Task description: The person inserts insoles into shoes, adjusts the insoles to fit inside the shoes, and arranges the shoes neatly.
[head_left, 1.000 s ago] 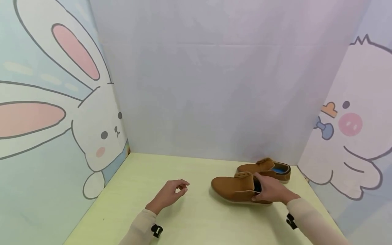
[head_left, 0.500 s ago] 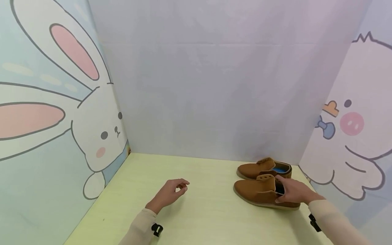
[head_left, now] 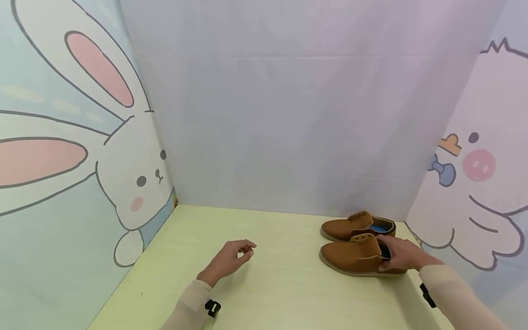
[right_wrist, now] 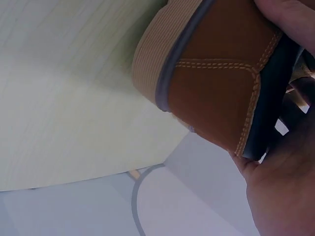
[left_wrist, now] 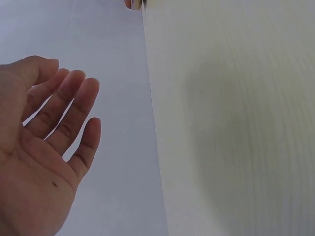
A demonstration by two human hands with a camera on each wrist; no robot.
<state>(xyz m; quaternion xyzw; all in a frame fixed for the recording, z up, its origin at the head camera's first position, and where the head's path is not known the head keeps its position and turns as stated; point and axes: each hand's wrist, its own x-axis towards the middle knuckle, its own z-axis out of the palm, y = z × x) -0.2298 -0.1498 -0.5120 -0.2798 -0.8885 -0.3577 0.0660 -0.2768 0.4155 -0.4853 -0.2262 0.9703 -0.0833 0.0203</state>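
Note:
In the head view my right hand [head_left: 402, 253] grips the nearer brown shoe [head_left: 350, 256] by its collar at the heel end, toe pointing left. Right behind it stands the matching brown shoe [head_left: 344, 228], pointing the same way, with a blue insole showing. The right wrist view gives a close look at the held shoe's stitched heel [right_wrist: 211, 88] and ribbed tan sole, with thumb and fingers around the dark collar. To the left my left hand [head_left: 228, 260] hovers over the table with nothing in it; its fingers look relaxed and slightly bent in the left wrist view.
A pale yellow table [head_left: 264, 293] lies under both hands. A plain grey-white back wall [head_left: 280, 128] rises behind the shoes. Side panels carry a cartoon rabbit [head_left: 128, 183] on the left and a white cartoon character [head_left: 491, 192] on the right.
My right hand has carried the nearer shoe rightward, so that it stands alongside the other one, toes almost level. The left hand has stayed in place.

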